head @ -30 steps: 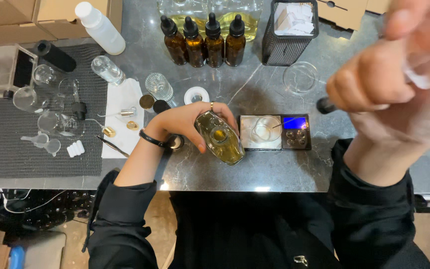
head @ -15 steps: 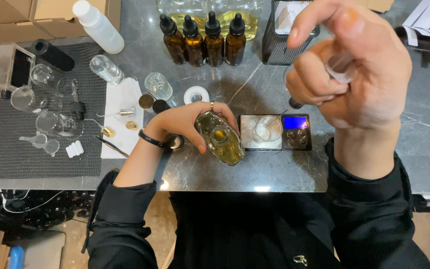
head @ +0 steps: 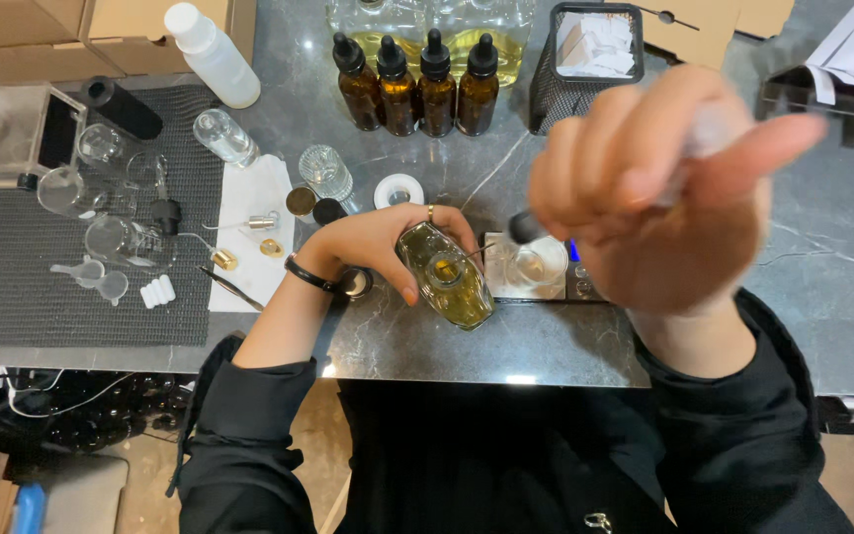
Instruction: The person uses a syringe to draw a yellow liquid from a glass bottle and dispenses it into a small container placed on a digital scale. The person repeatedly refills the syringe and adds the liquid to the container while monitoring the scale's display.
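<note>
Left hand: the left hand (head: 387, 242) wraps around a clear glass bottle (head: 445, 276) of yellowish liquid, tilted, held just over the near part of the dark marble counter (head: 822, 267); a ring shows on one finger and a black band on the wrist.
Bottle: its open neck faces up toward the camera; the base is covered by the fingers.
Right hand: the right hand (head: 659, 198) is raised close to the camera and blurred, fingers pinched around something pale and slim (too smeared to name surely); a dark tip (head: 523, 227) pokes out below it.
Hidden: the right hand covers most of the small scale (head: 536, 269) just right of the bottle; only its pale pan and a sliver of blue display show.
Behind: four amber dropper bottles (head: 415, 84) stand in a row, a black mesh basket (head: 585, 64) beside them.
Left side: glassware on a black ribbed mat (head: 12, 277), partly hard to separate; a white squeeze bottle (head: 212, 51) lies nearby.
</note>
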